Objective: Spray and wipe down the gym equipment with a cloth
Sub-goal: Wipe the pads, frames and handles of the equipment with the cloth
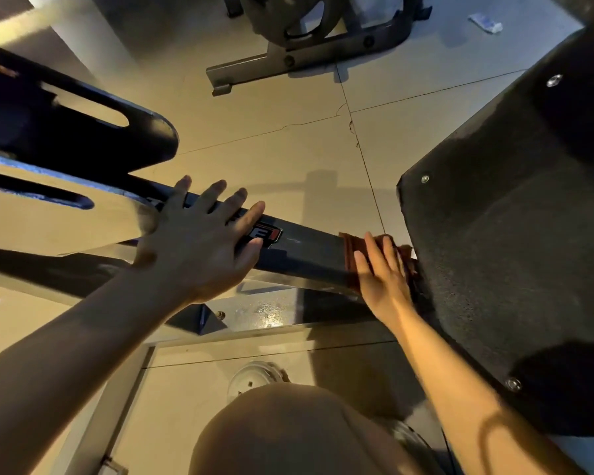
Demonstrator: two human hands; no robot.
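A dark metal beam (309, 250) of the gym machine runs from centre left down to the right, with a red and black label partly under my fingers. My left hand (199, 241) rests flat on the beam with fingers spread. My right hand (383, 272) presses a reddish-brown cloth (352, 245) against the beam with straight fingers, right where it meets a large black padded board (501, 241). No spray bottle is in view.
A black slotted arm (83, 132) of the machine juts in at the upper left. Another machine's grey base (288, 60) stands at the top on the tiled floor (288, 145). A white and blue wrapper (486, 24) lies top right. My knee (288, 433) fills the bottom centre.
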